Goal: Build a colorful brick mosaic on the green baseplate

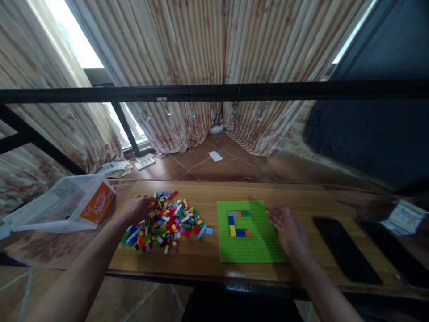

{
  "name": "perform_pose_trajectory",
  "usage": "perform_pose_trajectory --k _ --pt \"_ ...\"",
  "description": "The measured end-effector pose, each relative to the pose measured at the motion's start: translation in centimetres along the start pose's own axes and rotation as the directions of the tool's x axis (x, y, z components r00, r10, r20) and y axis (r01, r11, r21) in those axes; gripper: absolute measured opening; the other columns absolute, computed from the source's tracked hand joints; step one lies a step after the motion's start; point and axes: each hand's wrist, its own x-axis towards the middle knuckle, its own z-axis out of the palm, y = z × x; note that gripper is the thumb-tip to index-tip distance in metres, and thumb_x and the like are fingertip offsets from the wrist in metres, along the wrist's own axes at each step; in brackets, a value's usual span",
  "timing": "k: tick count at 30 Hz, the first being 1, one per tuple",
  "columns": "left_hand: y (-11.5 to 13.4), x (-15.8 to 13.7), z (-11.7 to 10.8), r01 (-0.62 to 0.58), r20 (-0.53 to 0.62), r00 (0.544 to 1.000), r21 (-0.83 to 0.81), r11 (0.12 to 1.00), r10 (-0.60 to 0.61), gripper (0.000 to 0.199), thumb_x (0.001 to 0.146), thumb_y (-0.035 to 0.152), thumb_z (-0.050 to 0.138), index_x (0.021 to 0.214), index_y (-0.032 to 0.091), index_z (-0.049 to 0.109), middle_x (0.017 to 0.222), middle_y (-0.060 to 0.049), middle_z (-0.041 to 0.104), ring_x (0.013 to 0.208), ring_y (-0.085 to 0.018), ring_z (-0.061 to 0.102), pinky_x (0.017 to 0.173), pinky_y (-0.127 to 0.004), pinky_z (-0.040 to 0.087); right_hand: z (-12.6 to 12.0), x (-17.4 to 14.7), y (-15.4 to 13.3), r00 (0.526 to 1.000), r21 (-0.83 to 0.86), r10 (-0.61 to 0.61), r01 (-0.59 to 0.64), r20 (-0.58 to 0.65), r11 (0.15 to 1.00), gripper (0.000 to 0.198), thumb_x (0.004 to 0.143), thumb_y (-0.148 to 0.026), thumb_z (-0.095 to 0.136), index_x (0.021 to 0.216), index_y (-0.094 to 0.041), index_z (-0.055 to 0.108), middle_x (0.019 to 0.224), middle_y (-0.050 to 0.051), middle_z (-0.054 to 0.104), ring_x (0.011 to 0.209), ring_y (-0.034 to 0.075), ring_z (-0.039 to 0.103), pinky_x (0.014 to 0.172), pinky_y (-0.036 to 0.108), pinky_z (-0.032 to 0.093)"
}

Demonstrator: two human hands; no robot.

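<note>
Brick pile (176,223): left of the baseplate, seemingly within easy reach; my left hand (139,208) was at its edge, pinch hidden, so I couldn't tell.
Green baseplate (236,251): bore a bracket of bricks (231,221); my right hand (288,232), fingers extended, empty, perhaps steadied it.
Flanks: clear bin (65,222), black slab (345,248); neither blocked me.

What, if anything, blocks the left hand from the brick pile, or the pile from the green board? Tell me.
Nothing visible does. The left hand is at the far left of the pile, and only a strip of table lies between pile and board. The right hand is at the board's right side, outside that gap.
</note>
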Motion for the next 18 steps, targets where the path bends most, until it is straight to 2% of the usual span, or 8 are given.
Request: perform_pose_trajectory --k 4,8,11,13,15,16,18 --pt "-0.2 -0.1 -0.4 -0.02 0.011 1.0 0.03 0.999 0.02 0.035 0.078 0.039 0.047 0.103 0.027 0.068 0.105 -0.007 0.07 0.099 -0.028 0.061 0.083 -0.034 0.045 -0.8 -1.8 0.9 0.999 0.012 0.015 -0.014 -0.04 1.0 0.062 0.085 -0.069 0.037 0.108 -0.017 0.063 0.119 0.014 0.064 0.105 0.025 0.063 0.088 0.039 0.05" --pt "-1.5 -0.5 -1.1 0.008 -0.042 0.999 -0.008 1.0 -0.009 0.039 0.073 0.036 0.051 0.106 0.021 0.065 0.109 -0.011 0.068 0.102 -0.03 0.061 0.088 -0.038 0.046 -1.1 -2.7 0.2 0.996 0.101 0.042 -0.034 -0.076 0.994 0.052 0.085 -0.063 0.046 0.103 -0.019 0.065 0.116 0.012 0.066 0.101 0.024 0.064 0.085 0.038 0.051" --pt "-1.2 -1.7 -2.2 0.005 -0.141 0.99 -0.152 0.988 -0.026 0.041 0.07 0.036 0.053 0.106 0.018 0.064 0.11 -0.012 0.067 0.103 -0.031 0.061 0.091 -0.042 0.046 -1.2 -3.5 -0.8 0.995 0.091 0.03 -0.021 -0.098 0.996 0.046 0.082 -0.059 0.054 0.101 -0.02 0.067 0.113 0.01 0.067 0.099 0.023 0.064 0.088 0.038 0.05" --pt "1.0 -3.3 -2.9 0.015 -0.203 0.975 -0.341 0.94 -0.089 0.045 0.071 0.042 0.056 0.109 0.018 0.063 0.108 -0.011 0.068 0.099 -0.029 0.062 0.089 -0.041 0.048 -0.9 -4.4 -1.6 0.996 0.018 0.015 -0.013 -0.09 1.0 0.043 0.081 -0.057 0.057 0.101 -0.02 0.068 0.111 0.01 0.068 0.097 0.024 0.064 0.089 0.039 0.05" --pt "5.3 -5.3 -3.0 -0.039 -0.227 0.966 -0.594 0.803 -0.121 0.047 0.071 0.05 0.06 0.108 0.022 0.063 0.103 -0.007 0.069 0.097 -0.026 0.063 0.087 -0.038 0.05 -0.2 -5.8 -2.2 1.0 -0.056 0.004 -0.006 -0.03 0.998 0.041 0.081 -0.054 0.06 0.103 -0.021 0.068 0.109 0.009 0.069 0.096 0.024 0.064 0.089 0.04 0.05" --pt "8.1 -6.3 -2.6 -0.085 -0.215 0.971 -0.721 0.688 -0.106 0.047 0.07 0.051 0.063 0.108 0.022 0.064 0.105 -0.006 0.069 0.1 -0.026 0.062 0.087 -0.037 0.05 0.2 -6.6 -2.5 1.0 -0.08 -0.003 0.004 0.018 0.997 0.04 0.081 -0.053 0.06 0.104 -0.022 0.067 0.108 0.009 0.069 0.096 0.024 0.064 0.089 0.041 0.05" --pt "14.2 -8.0 -1.1 -0.117 -0.168 0.981 -0.914 0.389 -0.099 0.046 0.067 0.049 0.07 0.104 0.022 0.066 0.105 -0.006 0.069 0.1 -0.024 0.062 0.086 -0.034 0.05 1.3 -8.3 -3.0 0.99 -0.109 -0.026 0.041 0.136 0.993 0.037 0.081 -0.049 0.061 0.106 -0.022 0.067 0.108 0.008 0.069 0.099 0.024 0.064 0.091 0.041 0.049"
